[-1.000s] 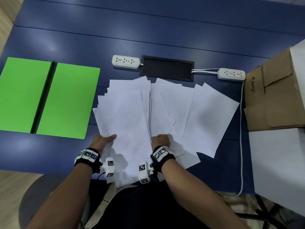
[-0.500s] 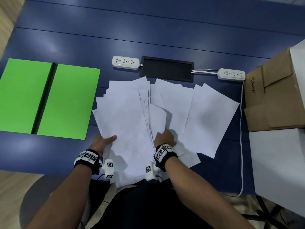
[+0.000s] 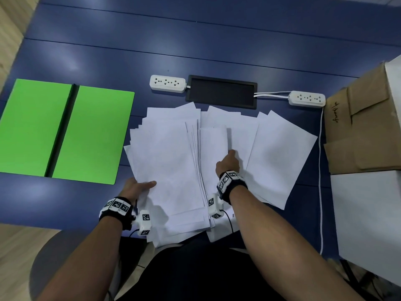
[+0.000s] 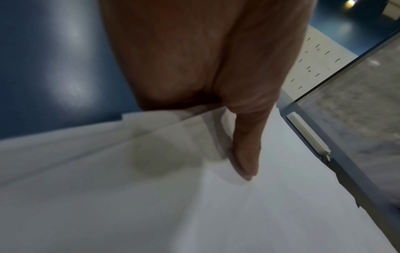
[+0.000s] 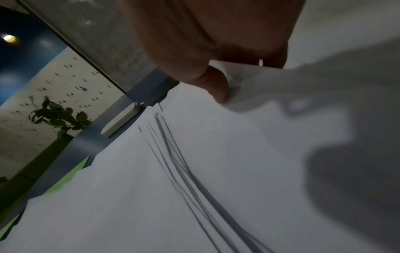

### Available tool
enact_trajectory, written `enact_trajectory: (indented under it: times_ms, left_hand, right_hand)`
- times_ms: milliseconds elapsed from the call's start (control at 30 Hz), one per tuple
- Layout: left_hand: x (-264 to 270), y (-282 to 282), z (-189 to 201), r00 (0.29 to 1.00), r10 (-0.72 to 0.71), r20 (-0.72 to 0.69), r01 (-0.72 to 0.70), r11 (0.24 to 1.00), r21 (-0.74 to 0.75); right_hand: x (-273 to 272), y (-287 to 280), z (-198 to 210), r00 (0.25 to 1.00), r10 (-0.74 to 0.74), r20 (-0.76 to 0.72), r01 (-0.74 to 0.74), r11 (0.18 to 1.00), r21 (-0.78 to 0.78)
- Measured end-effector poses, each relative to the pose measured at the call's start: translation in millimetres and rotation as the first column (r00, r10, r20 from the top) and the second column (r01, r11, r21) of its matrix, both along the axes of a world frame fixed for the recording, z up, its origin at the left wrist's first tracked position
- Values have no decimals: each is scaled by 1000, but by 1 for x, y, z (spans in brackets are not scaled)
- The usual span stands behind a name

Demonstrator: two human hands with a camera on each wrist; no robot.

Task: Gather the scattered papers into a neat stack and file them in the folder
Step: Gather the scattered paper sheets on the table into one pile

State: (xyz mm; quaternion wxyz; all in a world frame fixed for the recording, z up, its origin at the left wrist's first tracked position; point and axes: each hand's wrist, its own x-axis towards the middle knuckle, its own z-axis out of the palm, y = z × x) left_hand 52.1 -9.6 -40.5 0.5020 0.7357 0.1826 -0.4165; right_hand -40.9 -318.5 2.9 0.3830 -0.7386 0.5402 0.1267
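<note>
My left hand (image 3: 138, 188), thumb on top and fingers hidden beneath, grips the gathered pile of white paper sheets (image 3: 169, 161) at lower centre to anchor it. My right hand (image 3: 227, 164) pinches one loose white sheet (image 3: 212, 144) to add it.

Blue table (image 3: 195, 40) on pale wood floor (image 3: 8, 29) — glossy light patches.

Office: blue desk (image 3: 195, 46) with cable hatch (image 3: 221, 92), power strips (image 3: 167, 83), papers (image 3: 165, 157), green folder (image 3: 97, 135).

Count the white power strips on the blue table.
2. One white power strip lies left of the black rectangular panel; the other lies right of it, beside the brown cardboard box. None appears hidden.
</note>
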Motion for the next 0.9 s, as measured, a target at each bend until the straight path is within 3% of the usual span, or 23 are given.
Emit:
enact_trajectory:
  times_ms: [167,433,633,900]
  left_hand:
    - [1,-1,1,1000,9,-5,-9,1000,0]
    - [0,-2,5,1000,20,-20,-21,999,-49]
    - [-1,-1,5,1000,29,3,-29,998,-62]
    - [-1,-2,7,999,37,5,-37,997,-71]
  right_hand:
    - [-13,-10,-12,996,-87,-19,88,996,34]
    - [-3,22,-21,998,-55,9,52,979,200]
    - [-4,29,-23,978,-158,137,143,983,112]
    - [-13,44,-29,986,65,154,-76,995,65]
